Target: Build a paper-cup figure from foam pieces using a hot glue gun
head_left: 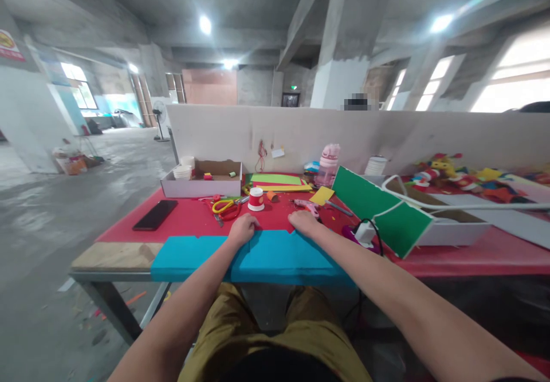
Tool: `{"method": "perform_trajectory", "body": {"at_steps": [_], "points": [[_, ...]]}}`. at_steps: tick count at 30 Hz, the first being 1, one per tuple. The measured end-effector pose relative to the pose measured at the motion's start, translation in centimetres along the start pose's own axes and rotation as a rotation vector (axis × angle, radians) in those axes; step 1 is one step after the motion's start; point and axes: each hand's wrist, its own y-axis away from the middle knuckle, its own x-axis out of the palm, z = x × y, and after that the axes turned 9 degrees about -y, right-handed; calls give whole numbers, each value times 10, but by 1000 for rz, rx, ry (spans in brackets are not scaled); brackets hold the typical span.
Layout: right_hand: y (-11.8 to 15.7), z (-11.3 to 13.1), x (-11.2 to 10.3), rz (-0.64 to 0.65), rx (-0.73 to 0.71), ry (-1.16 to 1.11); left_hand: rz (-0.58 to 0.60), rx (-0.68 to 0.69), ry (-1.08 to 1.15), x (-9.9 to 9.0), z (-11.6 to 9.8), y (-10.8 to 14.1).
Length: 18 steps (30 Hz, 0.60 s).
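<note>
Currently both hands at the table's near edge, by the blue covering (197, 258). Left hand (243, 230) loosely curled; right hand (302, 221) also curled, fingers bent toward the red tabletop (124, 221). Can't tell if either grips anything, undersides hidden. Red-and-white paper cup (256, 200) stands wider end down, just beyond left hand, apart from it. Small orange piece (272, 197) right of cup. Yellow-handled scissors (222, 205) lie left of cup. Pink glue gun (306, 205) lies right behind right hand; contact unclear. Yellow sheet (322, 196) just past the gun. Black phone (155, 215) flat at far left. Green board (382, 213) leans at right, white plug (365, 234) near its lower left.
</note>
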Motion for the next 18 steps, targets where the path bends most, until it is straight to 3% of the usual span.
{"method": "perform_trajectory", "body": {"at_steps": [3, 7, 8, 9, 11, 13, 15, 18], "points": [[11, 12, -13, 105, -35, 180, -6, 9, -9, -3, -2, 0], [49, 22, -46, 232, -74, 304, -13, 14, -14, -6, -3, 2], [58, 24, -55, 320, -49, 327, -12, 14, -15, -7, -4, 3], [65, 25, -64, 518, -1, 341, -10, 12, -17, -7, -5, 3], [69, 29, -76, 613, 10, 292, 0, 6, -22, -7, -7, 4], [58, 34, -76, 538, -36, 178, 11, 0, -30, -7, -8, 4], [35, 37, -62, 428, -73, 97, 24, -2, -36, -6, -10, 3], [-3, 35, -23, 97, -54, -219, 59, 6, -36, -9, -8, -4]]}}
